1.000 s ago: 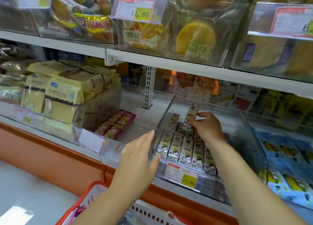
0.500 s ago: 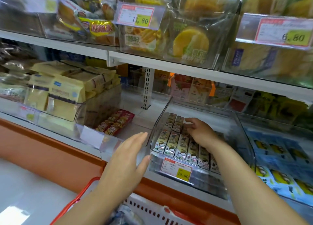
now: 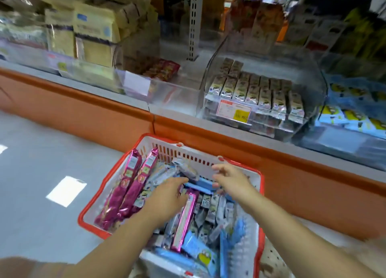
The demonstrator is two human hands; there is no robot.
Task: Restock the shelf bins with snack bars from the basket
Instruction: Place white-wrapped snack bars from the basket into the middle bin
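A grey floor (image 3: 41, 173) fills the view from 7 to 9 o'clock, with bright patches of reflected light on it. The shelf (image 3: 83, 83) runs across from 10 to 3 o'clock above an orange base (image 3: 83, 114).

The red and white basket (image 3: 188, 152) sits at 6 o'clock, full of pink packs (image 3: 125, 190), blue packs (image 3: 198, 250) and small snack bars (image 3: 208, 206). At 1 o'clock a clear bin (image 3: 271, 123) holds rows of matching bars (image 3: 259, 91) behind a price tag (image 3: 233, 111).

The whole shelf is blurred, so labels cannot be read. The basket's near edge is cut off at the bottom.

The left hand (image 3: 169, 196) reaches down among the wrappers, its fingertips buried, so whether it grips anything cannot be told. The right hand (image 3: 231, 179) hovers over the blue packs with fingers loosely spread, holding nothing.

A second ago both hands were up at the bin, the right one holding a bar above the rows. Since then the view has dropped to the basket, and the upper shelf is gone from sight.
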